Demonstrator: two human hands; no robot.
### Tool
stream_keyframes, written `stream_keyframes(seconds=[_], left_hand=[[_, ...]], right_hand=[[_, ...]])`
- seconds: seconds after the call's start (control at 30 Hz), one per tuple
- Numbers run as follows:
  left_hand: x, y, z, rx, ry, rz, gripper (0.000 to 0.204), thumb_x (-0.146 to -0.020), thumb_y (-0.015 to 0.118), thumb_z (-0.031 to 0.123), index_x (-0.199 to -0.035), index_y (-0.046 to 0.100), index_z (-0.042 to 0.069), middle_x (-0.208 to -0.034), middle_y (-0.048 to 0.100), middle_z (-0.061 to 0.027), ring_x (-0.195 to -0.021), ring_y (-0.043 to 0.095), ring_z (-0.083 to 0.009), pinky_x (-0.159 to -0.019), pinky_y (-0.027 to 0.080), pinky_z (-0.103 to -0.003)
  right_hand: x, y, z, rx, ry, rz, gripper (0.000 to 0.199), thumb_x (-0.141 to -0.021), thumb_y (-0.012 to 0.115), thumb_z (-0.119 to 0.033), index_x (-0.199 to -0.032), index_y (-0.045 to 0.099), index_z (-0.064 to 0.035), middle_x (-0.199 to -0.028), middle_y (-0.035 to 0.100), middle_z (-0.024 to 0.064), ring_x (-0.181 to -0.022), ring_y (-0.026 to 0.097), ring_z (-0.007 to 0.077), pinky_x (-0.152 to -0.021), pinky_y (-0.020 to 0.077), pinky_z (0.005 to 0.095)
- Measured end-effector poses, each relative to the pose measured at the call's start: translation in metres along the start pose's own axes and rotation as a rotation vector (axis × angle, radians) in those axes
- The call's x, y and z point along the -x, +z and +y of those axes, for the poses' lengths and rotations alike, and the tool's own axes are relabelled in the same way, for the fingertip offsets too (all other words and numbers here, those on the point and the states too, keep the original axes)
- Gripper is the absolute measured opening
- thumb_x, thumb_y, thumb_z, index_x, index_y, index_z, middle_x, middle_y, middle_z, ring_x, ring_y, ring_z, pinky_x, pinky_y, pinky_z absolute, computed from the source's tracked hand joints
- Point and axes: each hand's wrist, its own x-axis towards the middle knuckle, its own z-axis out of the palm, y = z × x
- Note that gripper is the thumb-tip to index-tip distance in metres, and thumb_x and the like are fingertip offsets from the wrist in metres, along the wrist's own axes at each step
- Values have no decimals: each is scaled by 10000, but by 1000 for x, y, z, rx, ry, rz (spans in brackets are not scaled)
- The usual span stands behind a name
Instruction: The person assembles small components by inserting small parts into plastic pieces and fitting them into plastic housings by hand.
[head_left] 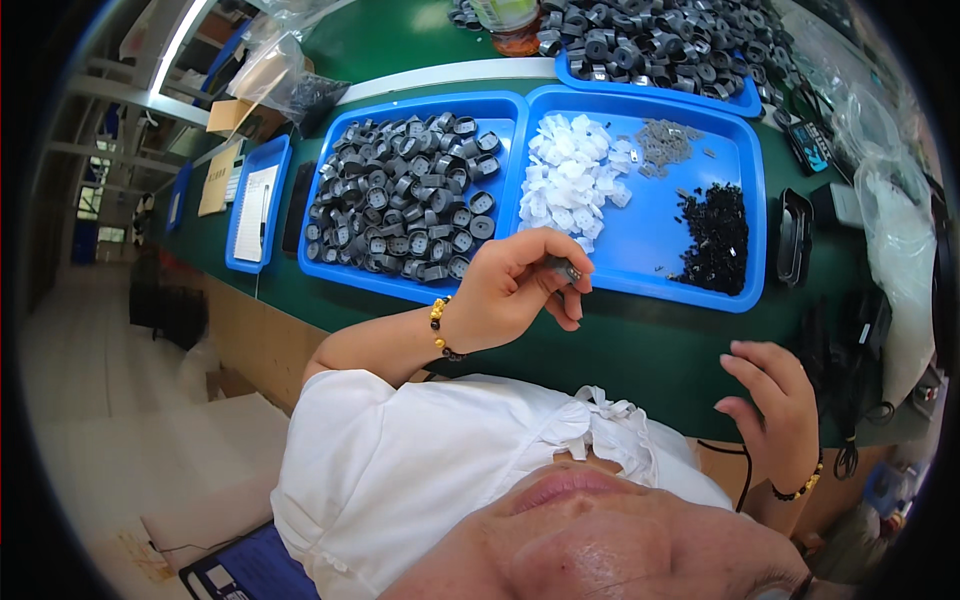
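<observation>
Right now the small dark part (563, 268) sits pinched between thumb and fingertips of the left hand (515, 290), which is curled over the near edge of the blue trays, above the green bench (650, 350). What kind of part it is cannot be told; it looks grey-black like the ring pieces nearby.

At about ten o'clock from that hand lies the left blue tray (500, 105), heaped with grey ring-shaped parts (405, 195). At twelve to one o'clock is the right blue tray (745, 200), carrying a pile of white plastic pieces (575, 175), a little scatter of flat grey bits (662, 142) and, at about three o'clock, a heap of tiny black pieces (718, 238).

The right hand (775, 400) hovers at five o'clock from the left one, over the bench edge, fingers loosely spread and holding nothing. Both wrists wear bead bracelets.

Farther out, at twelve o'clock, a third tray (745, 100) is piled with dark ring parts. At nine o'clock a narrow blue tray (240, 215) holds a paper sheet.
</observation>
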Motion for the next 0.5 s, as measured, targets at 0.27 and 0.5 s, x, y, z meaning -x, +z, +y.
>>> stream_keyframes(seconds=[0.27,0.5], left_hand=[[-7,4,-5,-122,-41,-7,305,-905,389,-130,-1094,584,9,-955,621,-99,-716,645,-116,-610,575,-247],[-10,8,-7,-100,-142,-44,253,-964,459,-53,-1184,567,11,-1021,631,-109,-731,621,-105,-617,573,-241]], right_hand=[[0,35,31,-312,-160,34,257,-708,773,-144,-923,685,-33,-937,678,103,-842,644,289,-736,506,351],[7,40,35,-261,-84,-61,263,-718,765,-163,-944,689,-49,-957,676,88,-865,636,282,-754,493,370]])
